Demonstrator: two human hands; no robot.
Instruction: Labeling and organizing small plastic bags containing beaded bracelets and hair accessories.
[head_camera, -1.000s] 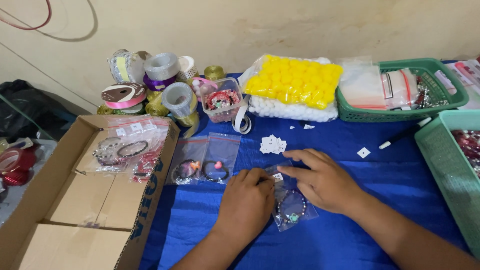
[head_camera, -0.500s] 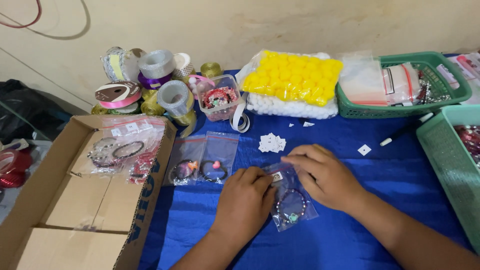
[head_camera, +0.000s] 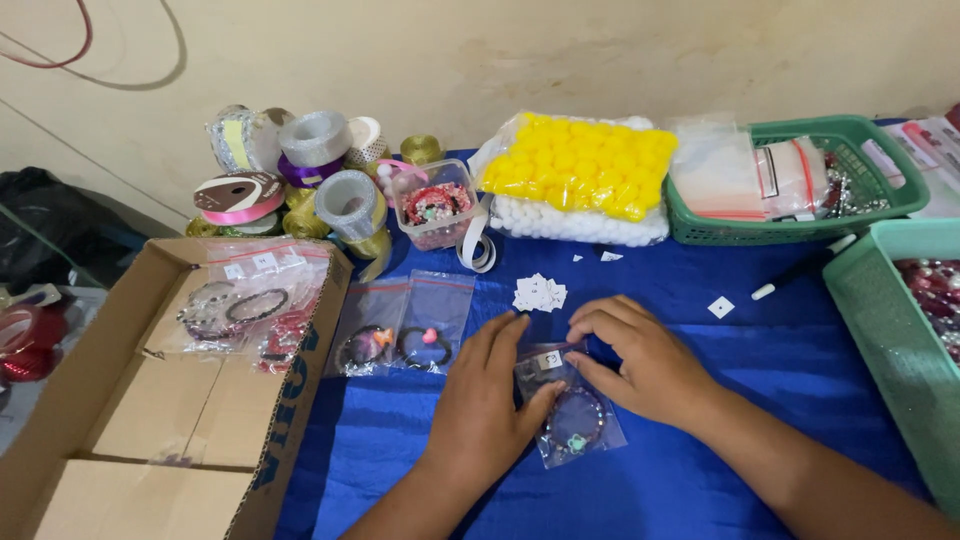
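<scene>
A small clear plastic bag holding a dark beaded bracelet lies on the blue cloth, with a small white label at its top edge. My left hand rests beside it, its thumb pressed on the bag's left side. My right hand curls over the bag's top right, fingertips pinching the top edge by the label. Both hands hold the bag against the cloth. A little pile of white labels sits just beyond my fingers.
Two more bagged bracelets lie to the left, beside a cardboard box with further bags. At the back stand ribbon spools, a clear bead tub, yellow pom-poms and a green basket. A pale green basket and a white pen are on the right.
My hands stayed on the bag and shifted slightly; the left hand's fingers have spread flatter, and the right hand's fingertips have drawn in on the top edge.
</scene>
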